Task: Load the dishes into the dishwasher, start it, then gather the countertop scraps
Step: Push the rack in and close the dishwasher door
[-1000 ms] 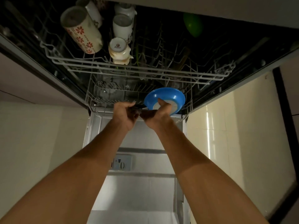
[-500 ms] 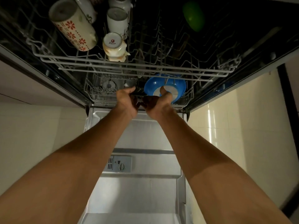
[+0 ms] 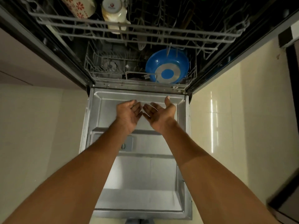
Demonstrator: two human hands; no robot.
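Observation:
The dishwasher stands open, its steel door [image 3: 139, 172] folded flat below me. A blue bowl [image 3: 167, 66] with a grey and blue base stands on edge in the lower rack [image 3: 105, 81], which sits inside the tub. The upper rack [image 3: 129, 28] carries a floral mug [image 3: 77, 6] and a cream cup [image 3: 114, 12]. My left hand [image 3: 127, 113] and my right hand [image 3: 159, 113] hover palms up, fingers relaxed, side by side over the door's inner end. Neither hand holds anything or touches the racks.
The detergent dispenser [image 3: 127, 143] on the door shows between my forearms. Pale glossy cabinet fronts [image 3: 226, 118] flank the door on both sides. A dark edge [image 3: 284, 206] cuts in at the lower right.
Both hands have let go of the lower rack's front rail and drawn back toward me over the door. The lower rack with the blue bowl has slid into the tub.

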